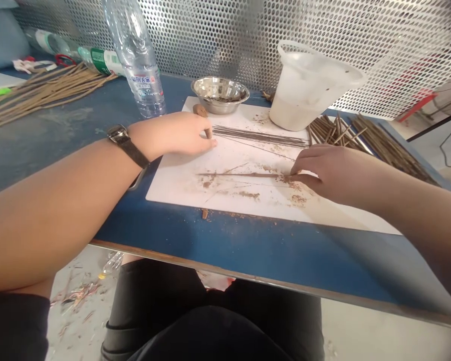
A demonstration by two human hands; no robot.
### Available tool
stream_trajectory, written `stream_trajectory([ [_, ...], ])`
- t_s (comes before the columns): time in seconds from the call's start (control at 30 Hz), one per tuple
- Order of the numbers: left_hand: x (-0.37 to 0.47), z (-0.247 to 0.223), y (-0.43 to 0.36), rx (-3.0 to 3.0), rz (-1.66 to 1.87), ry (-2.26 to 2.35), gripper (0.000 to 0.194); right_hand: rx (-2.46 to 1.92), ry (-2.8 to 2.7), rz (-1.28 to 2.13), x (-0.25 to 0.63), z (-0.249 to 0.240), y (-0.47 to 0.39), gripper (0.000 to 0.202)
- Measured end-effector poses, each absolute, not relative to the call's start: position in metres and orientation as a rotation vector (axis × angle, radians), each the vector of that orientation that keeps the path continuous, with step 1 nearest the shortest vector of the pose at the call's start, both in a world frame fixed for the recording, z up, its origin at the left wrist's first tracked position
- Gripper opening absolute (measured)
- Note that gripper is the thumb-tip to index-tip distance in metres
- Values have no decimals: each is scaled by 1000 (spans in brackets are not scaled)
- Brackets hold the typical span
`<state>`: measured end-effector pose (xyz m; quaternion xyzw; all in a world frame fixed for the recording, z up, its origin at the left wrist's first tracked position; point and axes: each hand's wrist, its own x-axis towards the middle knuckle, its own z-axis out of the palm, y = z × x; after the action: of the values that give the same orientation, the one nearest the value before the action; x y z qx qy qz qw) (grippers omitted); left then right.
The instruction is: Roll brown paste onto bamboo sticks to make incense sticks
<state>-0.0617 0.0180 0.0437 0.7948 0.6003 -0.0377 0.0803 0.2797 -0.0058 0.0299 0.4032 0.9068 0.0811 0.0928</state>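
Observation:
My right hand (pixel 323 168) pinches the right end of a thin brown stick (pixel 253 175) that lies across the white board (pixel 165 183). My left hand (pixel 184 133) is at the left ends of a bundle of thin dark sticks (pixel 263 136) near the board's back edge, its thumb and fingers curled together around their tips. Whether it grips one of them is too small to make out. Just behind the left fingers sits a brown lump (pixel 200 110). Brown crumbs are scattered around the stick.
Behind the board stand a metal bowl (pixel 221 95), a white plastic pitcher (pixel 304 85) and a clear water bottle (pixel 141 75). Piles of brown sticks (pixel 391 145) lie at the right, and long tan strands (pixel 48 93) at the left. A perforated metal panel (pixel 225 40) closes off the back.

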Motion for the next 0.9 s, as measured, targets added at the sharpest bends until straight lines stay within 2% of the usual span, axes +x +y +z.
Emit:
stream_trajectory([
  [0.2, -63, 44, 20, 2385, -144, 1788, 61, 1046, 2782, 306, 295, 27, -4, 40],
  [0.4, -61, 46, 18, 2391, -180, 1807, 62, 1203, 2746, 340, 329, 46, 11, 39],
  [0.57, -61, 45, 17, 2368, -153, 1804, 63, 1194, 3036, 233, 280, 44, -11, 38],
  [0.63, -61, 45, 18, 2355, -133, 1799, 64, 1039, 3173, 55, 243, 33, -25, 45],
  [0.73, -61, 44, 19, 2369, -124, 1790, 62, 920, 3202, -71, 199, 17, -38, 67],
  [0.9, -63, 42, 21, 2402, -120, 1782, 59, 940, 3100, -228, 188, 7, -44, 93],
])
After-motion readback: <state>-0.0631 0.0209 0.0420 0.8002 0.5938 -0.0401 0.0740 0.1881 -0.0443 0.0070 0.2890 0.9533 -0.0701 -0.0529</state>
